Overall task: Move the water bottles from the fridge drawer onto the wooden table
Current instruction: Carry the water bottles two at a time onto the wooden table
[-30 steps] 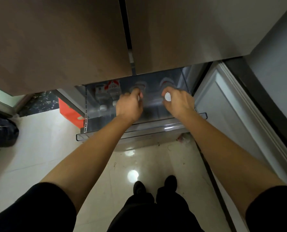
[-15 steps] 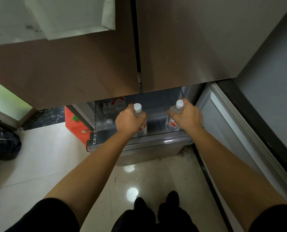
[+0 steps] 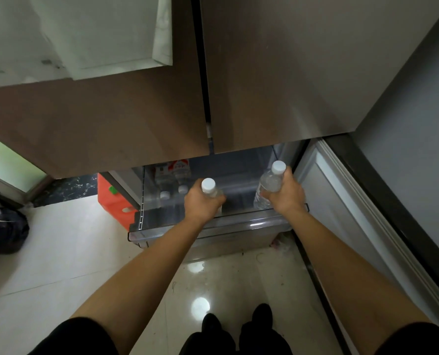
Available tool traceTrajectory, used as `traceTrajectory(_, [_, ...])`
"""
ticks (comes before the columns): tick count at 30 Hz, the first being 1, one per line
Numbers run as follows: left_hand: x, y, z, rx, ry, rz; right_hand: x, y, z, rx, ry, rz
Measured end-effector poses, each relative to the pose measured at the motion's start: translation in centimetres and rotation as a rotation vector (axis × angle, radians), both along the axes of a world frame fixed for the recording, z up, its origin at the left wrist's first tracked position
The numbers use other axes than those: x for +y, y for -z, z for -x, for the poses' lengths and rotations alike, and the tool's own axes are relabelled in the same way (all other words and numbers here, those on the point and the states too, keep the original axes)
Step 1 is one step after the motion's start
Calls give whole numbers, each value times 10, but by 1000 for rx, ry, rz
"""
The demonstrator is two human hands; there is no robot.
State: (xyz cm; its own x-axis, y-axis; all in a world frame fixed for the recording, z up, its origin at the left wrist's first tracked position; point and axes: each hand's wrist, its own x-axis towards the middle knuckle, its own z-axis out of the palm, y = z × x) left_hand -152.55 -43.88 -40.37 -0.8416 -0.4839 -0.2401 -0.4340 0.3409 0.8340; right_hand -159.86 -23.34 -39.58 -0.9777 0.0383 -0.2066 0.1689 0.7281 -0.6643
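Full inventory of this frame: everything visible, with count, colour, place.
bottle in left hand: 1, clear, white cap, above the drawer's middle
bottle in right hand: 1, clear, white cap, above the drawer's right end
bottles in drawer: at least 2, clear, red-white labels, back left
fridge drawer: 1, clear plastic, pulled open
fridge doors: 2, brown-grey, shut, above the drawer
orange object: 1, left of the drawer
black bag: 1, far left
floor: pale glossy tiles
shoes: 2, black, bottom centre
left hand: grips its bottle
right hand: grips its bottle
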Motion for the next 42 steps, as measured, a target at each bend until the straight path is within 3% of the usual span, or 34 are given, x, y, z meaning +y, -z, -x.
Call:
traceTrajectory(10, [-10,-55,-33,351,46,217,-16,-47,-39,472,-325,140])
traceTrajectory(17, [-12,-98,-91,514,-245,231,-49,-71,-59,633,-580,155])
traceTrajectory(24, [-21,-116,-193,459,-591,437,-103,-76,-99,719,-883,294])
traceTrajectory(32, [-34,-136,-366,315,-993,573,-190,-97,-231,720,-1210,539])
traceTrajectory(42, [-61,-146,-645,350,-1367,585,-288,-107,-497,612,-1541,701])
